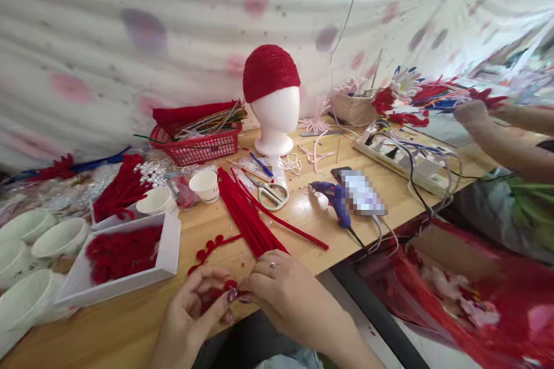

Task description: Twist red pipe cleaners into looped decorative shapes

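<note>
Both hands are meeting at the desk (208, 225) edge. The left hand (190, 311) and right hand (281, 294) are pinching a small red pipe-cleaner piece (219, 295), fingers closed on it. Red pipe cleaners (246, 213) are lying just beyond.

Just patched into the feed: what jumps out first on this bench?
The white mannequin head in a red cap stands at the back centre of the wooden table. A bundle of red pipe cleaners fans toward the near edge, where the left hand and right hand pinch a small red piece together.
</note>
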Tool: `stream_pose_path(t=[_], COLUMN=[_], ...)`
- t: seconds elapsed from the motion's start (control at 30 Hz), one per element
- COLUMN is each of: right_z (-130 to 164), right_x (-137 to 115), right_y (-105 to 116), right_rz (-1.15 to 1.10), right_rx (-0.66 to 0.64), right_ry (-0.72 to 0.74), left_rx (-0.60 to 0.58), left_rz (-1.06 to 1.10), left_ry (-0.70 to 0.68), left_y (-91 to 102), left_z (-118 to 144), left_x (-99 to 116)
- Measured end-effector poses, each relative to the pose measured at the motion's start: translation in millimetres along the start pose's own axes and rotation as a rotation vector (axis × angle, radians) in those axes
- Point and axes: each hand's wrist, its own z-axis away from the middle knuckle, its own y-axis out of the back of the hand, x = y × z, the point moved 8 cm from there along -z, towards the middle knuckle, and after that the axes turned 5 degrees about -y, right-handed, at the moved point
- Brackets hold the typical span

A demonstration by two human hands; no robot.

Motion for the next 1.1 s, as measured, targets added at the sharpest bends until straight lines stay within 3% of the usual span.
stream_pose_path(t=[0.23,0.57,0.7,0.87,0.93,1.03,1.1], right_z=[-1,-3,-1,3,7,23,37], right_x=[-2,0,1,5,-1,-8,1], right_y=[1,4,8,25,37,57,64], right_rz=[-0.018,0.003,-0.117,-0.219,-0.324,-0.681,-0.832], right_rx=[0.058,0.069,0.148,0.364,0.446,0.545,0.607], right_ry=[-0.008,-0.029,-0.034,-0.082,-0.046,0.041,-0.018], left_rx=[0.012,-0.071,-0.069,-0.047,-0.069,-0.120,-0.123], left_rz=[-0.056,-0.078,-0.062,-0.061,-0.068,-0.088,-0.095], left_ry=[0.077,0.147,0.118,0.114,0.122,0.131,0.125], left_y=[-2.6,-7.3,-5.5,3.3,5.7,6.4,7.4], left_z=[0,-4,-4,-8,-11,-14,-15], left_x=[-5,-12,-11,-16,-21,-27,-29])
